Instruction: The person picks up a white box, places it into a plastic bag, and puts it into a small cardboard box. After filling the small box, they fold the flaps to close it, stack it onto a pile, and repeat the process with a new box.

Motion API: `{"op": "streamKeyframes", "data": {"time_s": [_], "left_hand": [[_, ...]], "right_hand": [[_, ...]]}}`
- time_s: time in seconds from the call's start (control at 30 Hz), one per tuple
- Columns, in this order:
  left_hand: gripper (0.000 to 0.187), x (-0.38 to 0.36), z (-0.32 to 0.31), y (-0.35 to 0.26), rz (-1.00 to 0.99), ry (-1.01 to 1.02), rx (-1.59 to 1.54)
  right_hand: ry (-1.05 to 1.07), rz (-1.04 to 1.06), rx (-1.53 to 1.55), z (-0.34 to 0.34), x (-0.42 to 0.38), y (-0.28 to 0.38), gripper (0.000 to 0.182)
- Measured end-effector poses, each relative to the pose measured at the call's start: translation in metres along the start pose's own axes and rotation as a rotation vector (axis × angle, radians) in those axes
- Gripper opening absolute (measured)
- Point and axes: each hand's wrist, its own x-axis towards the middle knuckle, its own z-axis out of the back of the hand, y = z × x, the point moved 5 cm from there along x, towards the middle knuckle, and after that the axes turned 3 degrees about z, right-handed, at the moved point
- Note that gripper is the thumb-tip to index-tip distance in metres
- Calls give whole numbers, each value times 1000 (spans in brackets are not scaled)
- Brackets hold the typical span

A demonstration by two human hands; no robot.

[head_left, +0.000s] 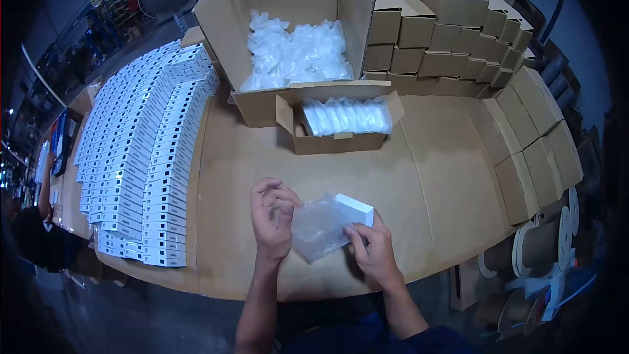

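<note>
Between my hands, over the cardboard-covered table, is a clear plastic bag (pixel 316 231) with a small white box (pixel 356 208) at its right end. My right hand (pixel 375 249) pinches the box and the bag together, thumb on the near side. Beside the bag's left edge, my left hand (pixel 272 219) is raised with its fingers loosely curled and apart, holding nothing. Just beyond them stands an open carton (pixel 341 145) holding a row of bagged white items (pixel 344 117).
A large cardboard box (pixel 226 26) of clear plastic bags (pixel 295 52) stands at the back. Stacked white boxes (pixel 141 157) fill the left side. Brown cartons (pixel 452 39) line the back right and right edge. Spools (pixel 544 242) sit below right; another person (pixel 39 236) is at far left.
</note>
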Motion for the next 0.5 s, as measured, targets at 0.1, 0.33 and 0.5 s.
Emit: {"op": "streamKeyframes", "data": {"time_s": [0.1, 0.33, 0.5], "left_hand": [[108, -11, -4, 3, 18, -18, -272], [62, -47, -30, 17, 429, 265, -136], [50, -46, -27, 2, 292, 188, -29]], "right_hand": [[-133, 37, 31, 5, -1, 1, 15], [-145, 180, 21, 2, 3, 14, 16], [-275, 120, 170, 40, 11, 4, 28]]}}
